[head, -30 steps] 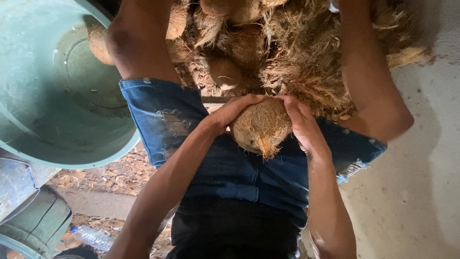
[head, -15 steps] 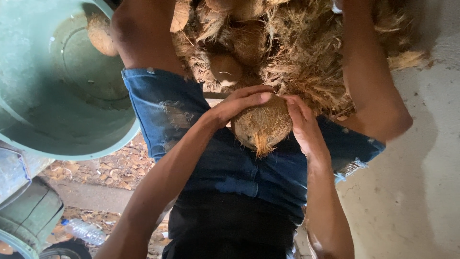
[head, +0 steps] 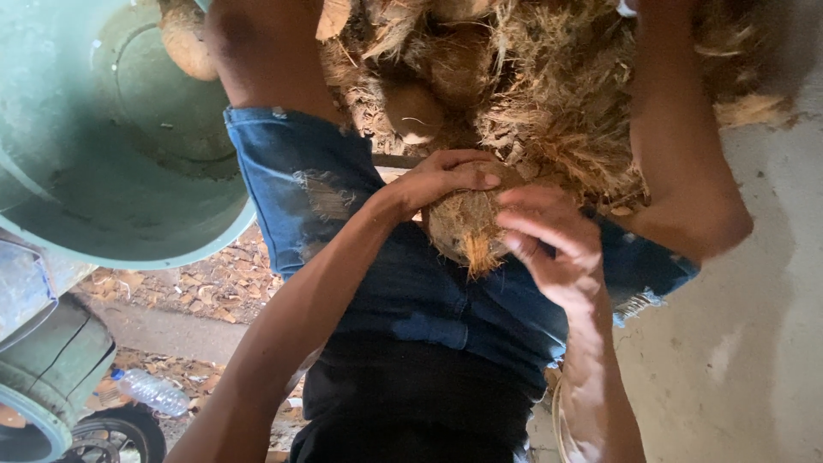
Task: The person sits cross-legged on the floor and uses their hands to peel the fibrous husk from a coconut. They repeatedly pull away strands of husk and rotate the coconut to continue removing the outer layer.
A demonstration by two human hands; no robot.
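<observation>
While the left hand (head: 441,180) clamped the half-husked coconut (head: 467,225) steady in the lap, between denim-clad thighs (head: 300,184), the right hand (head: 553,249) hovered beside it, fingers loosely spread, beneath a husk pile (head: 549,94)

Husk pile (head: 549,94) crowding ahead, green tub (head: 111,154) blocking left — bare concrete floor (head: 754,343) open right

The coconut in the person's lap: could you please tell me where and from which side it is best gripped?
Probably around the rounded middle of the coconut, with palms on opposite flanks. The left hand already cups its top, fingers draped over; the right hand comes from the other side. The fibrous tuft at its near end looks too loose to hold.
</observation>
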